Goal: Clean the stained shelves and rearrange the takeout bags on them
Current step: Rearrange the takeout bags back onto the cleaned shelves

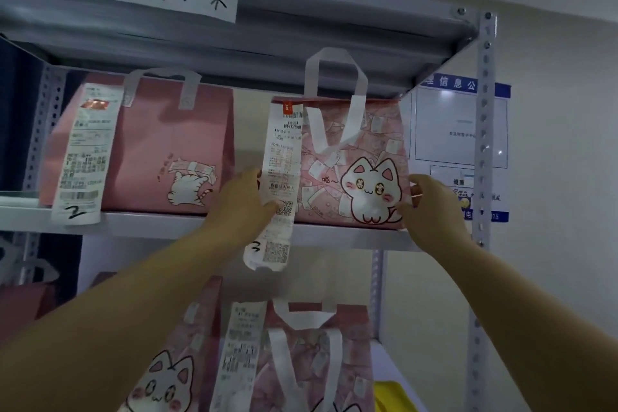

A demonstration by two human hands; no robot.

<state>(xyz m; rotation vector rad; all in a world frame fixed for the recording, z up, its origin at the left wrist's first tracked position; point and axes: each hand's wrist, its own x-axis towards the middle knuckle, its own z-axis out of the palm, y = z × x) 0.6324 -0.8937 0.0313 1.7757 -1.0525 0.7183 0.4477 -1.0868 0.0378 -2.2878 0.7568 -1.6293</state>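
On the middle shelf (pixel 160 222), a pink cat bag (pixel 364 151) sits near the right end. It is right between the two hands. The left hand (pixel 242 202) holds the bag's left side, with its thumb by the long white receipt (pixel 284 157) that hangs down the front. The right hand (pixel 429 207) holds the bag's right edge, with its fingers curled round it. A second pink bag (pixel 150 144) stands just beside it on the left. The lower bags (pixel 301 361) sit underneath.
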